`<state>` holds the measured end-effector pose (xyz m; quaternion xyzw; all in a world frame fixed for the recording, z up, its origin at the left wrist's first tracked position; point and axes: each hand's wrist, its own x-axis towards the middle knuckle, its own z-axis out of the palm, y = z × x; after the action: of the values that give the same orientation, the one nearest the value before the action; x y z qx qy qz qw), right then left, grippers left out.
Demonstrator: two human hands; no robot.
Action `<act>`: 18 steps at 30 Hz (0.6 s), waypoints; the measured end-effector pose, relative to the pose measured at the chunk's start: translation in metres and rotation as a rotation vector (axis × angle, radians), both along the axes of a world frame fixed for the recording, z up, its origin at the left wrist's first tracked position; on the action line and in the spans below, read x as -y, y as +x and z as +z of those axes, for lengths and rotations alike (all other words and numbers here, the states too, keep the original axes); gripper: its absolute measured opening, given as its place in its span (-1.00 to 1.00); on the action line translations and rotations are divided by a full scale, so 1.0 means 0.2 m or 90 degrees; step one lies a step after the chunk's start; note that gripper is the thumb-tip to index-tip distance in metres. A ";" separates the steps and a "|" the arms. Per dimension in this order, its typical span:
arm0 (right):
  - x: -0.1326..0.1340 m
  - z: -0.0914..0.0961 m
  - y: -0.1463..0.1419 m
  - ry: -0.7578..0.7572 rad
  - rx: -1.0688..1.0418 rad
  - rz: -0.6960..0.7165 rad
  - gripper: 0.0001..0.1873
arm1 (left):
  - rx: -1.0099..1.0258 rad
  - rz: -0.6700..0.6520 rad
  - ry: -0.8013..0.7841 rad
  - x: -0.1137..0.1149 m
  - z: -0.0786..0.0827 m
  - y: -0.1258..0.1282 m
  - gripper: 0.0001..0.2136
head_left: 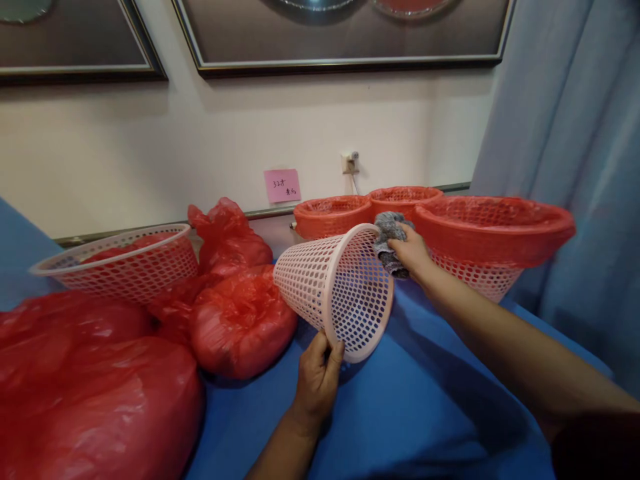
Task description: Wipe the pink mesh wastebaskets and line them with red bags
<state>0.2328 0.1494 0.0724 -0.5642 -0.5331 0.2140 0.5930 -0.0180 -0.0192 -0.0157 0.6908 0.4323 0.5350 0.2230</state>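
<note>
A pale pink perforated plastic wastebasket [311, 270] lies tilted on its side above the blue-covered surface, its mouth facing right and toward me. My left hand [319, 373] grips the lower rim, thumb on the inner side. In my right hand [411, 252] is a bunched grey cloth [391, 241], held against or just beside the upper right part of the rim; whether it touches I cannot tell exactly. The fingers of my right hand are partly hidden by the cloth.
Left of the wastebasket sit several filled red plastic bags [243, 327] and a wide basket [170, 263] with red plastic inside. Baskets lined with red bags [493, 230] stand at the back right. A pink note [283, 185] and a socket [350, 163] are on the wall. A blue curtain [580, 167] hangs right.
</note>
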 end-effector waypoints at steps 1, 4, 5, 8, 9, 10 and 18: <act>0.02 0.05 -0.03 0.045 0.035 0.021 -0.40 | 0.006 -0.003 -0.007 0.00 0.00 0.00 -0.72; 0.18 0.14 -0.14 0.266 0.201 0.153 -0.40 | 0.020 -0.007 -0.022 0.00 0.00 0.00 -0.71; 0.26 0.15 -0.17 0.338 0.258 0.217 -0.40 | 0.018 -0.011 -0.025 0.00 -0.01 -0.01 -0.71; 0.51 0.09 -0.25 0.443 0.399 0.394 -0.44 | 0.025 -0.025 -0.027 -0.02 -0.03 -0.03 -0.69; 0.58 0.04 -0.26 0.445 0.431 0.441 -0.46 | 0.043 -0.026 -0.015 -0.02 -0.04 -0.03 -0.67; 0.64 -0.02 -0.26 0.435 0.453 0.479 -0.48 | 0.064 -0.031 -0.001 -0.03 -0.04 -0.04 -0.65; 0.72 -0.62 -0.09 0.249 0.549 0.483 -0.73 | 0.091 -0.081 -0.034 0.00 0.01 -0.03 -0.66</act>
<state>0.2157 0.0048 -0.0518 -0.2508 -0.9188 0.0609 0.2986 -0.0240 -0.0186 -0.0130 0.6708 0.3850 0.5556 0.3051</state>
